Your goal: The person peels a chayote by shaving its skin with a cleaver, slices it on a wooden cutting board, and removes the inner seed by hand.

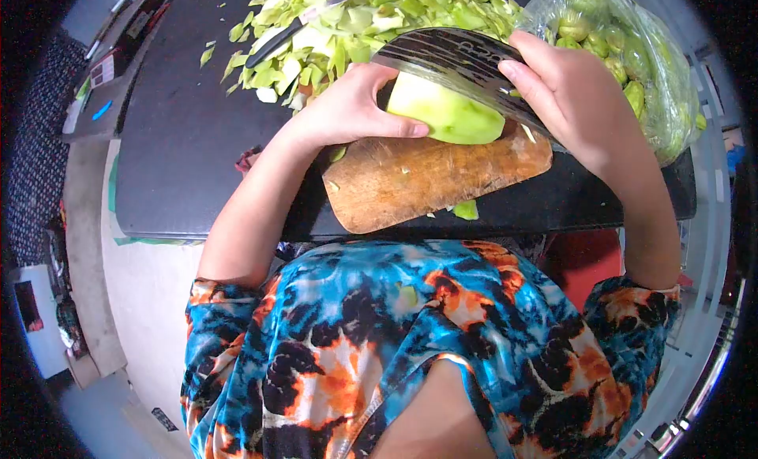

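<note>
My left hand (355, 108) is closed round a peeled pale green fruit (450, 112), thumb along its near side. The fruit is over the far edge of a worn wooden cutting board (434, 179). My right hand (572, 96) grips a wide, dark-bladed knife (450, 56); its handle is hidden by the hand. The wet, streaked blade lies along the far upper side of the fruit; whether it has cut in, I cannot tell. Beyond my hands spreads a heap of green peelings (395, 13). A black-handled tool (276, 42) rests on that heap.
A clear plastic bag (671, 104) of several green fruits stands at the back right of the black table (181, 143). A green scrap (466, 209) lies by the board's near edge. A red seat or stool (580, 262) shows below the table's front edge.
</note>
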The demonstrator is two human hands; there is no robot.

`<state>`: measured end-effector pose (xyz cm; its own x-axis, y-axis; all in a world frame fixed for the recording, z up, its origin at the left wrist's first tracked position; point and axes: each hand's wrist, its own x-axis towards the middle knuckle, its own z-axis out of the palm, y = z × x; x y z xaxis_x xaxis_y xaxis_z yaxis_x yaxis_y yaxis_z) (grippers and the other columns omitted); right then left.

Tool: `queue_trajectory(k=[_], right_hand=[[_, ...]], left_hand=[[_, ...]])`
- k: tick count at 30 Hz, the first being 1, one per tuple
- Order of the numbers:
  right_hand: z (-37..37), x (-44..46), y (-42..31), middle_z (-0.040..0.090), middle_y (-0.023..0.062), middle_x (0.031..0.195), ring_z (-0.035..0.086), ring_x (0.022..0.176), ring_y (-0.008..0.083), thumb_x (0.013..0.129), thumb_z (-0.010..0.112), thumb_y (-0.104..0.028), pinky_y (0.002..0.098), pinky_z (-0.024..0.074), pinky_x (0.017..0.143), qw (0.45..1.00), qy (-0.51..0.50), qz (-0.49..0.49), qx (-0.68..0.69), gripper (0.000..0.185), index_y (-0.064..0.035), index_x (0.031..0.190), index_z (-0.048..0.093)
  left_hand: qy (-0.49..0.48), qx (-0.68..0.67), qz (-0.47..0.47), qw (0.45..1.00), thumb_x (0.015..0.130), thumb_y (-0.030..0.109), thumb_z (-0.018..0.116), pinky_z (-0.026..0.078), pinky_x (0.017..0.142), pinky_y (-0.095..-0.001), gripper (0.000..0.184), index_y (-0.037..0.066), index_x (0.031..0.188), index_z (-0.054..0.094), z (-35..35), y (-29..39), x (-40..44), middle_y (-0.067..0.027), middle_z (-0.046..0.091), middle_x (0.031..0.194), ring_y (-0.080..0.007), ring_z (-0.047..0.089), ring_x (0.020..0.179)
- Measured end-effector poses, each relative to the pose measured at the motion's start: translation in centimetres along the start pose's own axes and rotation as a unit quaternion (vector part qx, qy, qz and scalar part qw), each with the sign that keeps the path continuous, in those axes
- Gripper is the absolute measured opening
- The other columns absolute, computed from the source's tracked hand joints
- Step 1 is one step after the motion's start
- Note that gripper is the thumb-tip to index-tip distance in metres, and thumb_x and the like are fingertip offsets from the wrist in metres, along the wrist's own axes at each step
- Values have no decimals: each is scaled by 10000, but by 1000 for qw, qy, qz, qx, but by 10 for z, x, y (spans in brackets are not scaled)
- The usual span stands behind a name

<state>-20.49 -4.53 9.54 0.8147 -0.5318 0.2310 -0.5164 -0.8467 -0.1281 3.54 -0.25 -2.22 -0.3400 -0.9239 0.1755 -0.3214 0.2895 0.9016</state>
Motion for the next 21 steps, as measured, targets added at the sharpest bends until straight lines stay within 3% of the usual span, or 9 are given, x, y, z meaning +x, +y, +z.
queue_trajectory(k=[7,10,13,15,21], right_hand=[[-2,-2,-4,567,218,687,581,693,416,926,503,-267,515,428,609,999,23,1,-29,248,-24,879,513],[-5,-3,-7,536,235,718,553,717,403,919,556,-193,440,397,602,999,29,15,-26,212,-1,1008,545],[-5,0,-8,536,230,714,555,716,399,917,559,-191,436,398,593,999,-7,14,-29,205,-1,991,543],[-2,0,-7,560,216,695,575,702,406,922,526,-244,486,423,598,1000,2,4,-15,212,-33,924,525],[4,0,-12,575,209,694,584,693,411,915,529,-273,510,430,587,1000,9,3,-12,219,-57,878,532]], left_hand=[[5,14,17,1000,657,349,813,479,872,-329,531,-25,1000,656,1,-9,1,-145,694,955,-230,655,914],[0,8,10,1000,658,351,813,475,883,-331,533,-18,1010,656,1,-10,1,-140,693,966,-233,652,927],[12,10,28,999,658,350,815,465,906,-336,563,-11,1052,640,2,-11,1,-137,682,1008,-242,640,964],[34,0,66,997,656,351,818,454,928,-342,595,-7,1089,623,4,-12,2,-138,670,1051,-250,626,999],[23,16,38,999,653,351,823,429,967,-354,633,-4,1127,599,3,-11,0,-140,648,1111,-256,598,1064]])
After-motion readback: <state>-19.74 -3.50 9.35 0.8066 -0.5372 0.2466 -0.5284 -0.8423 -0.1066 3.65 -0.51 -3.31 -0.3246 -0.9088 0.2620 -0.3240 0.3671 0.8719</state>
